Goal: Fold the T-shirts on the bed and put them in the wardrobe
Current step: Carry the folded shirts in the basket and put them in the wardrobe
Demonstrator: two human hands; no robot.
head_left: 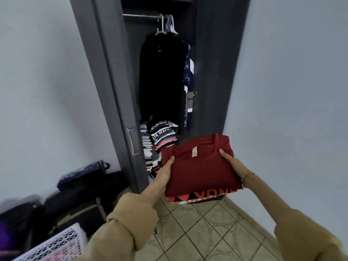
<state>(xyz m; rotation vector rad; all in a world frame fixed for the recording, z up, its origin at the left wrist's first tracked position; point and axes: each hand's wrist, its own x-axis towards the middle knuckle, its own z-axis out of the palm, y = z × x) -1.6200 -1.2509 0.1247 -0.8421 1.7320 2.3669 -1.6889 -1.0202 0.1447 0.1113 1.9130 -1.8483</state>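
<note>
As the folding stage looked finished for this batch, a person carried a folded red T-shirt (pixel 199 166), stacked on a printed one (pixel 199 199), toward the open wardrobe (pixel 211 72). The left hand (pixel 165 172) and right hand (pixel 231 162) gripped its sides, thumbs pressed flat on top, other fingers hidden beneath. Folded piles (pixel 162 136) already sat inside; placing remained, and the bed was out of view.

Fingers of both hands hidden beneath the folded red T-shirt (pixel 199 166). Printed shirt (pixel 199 198) underneath mostly covered, lettering unreadable. White basket (pixel 56 245) cut off by bottom edge.
</note>
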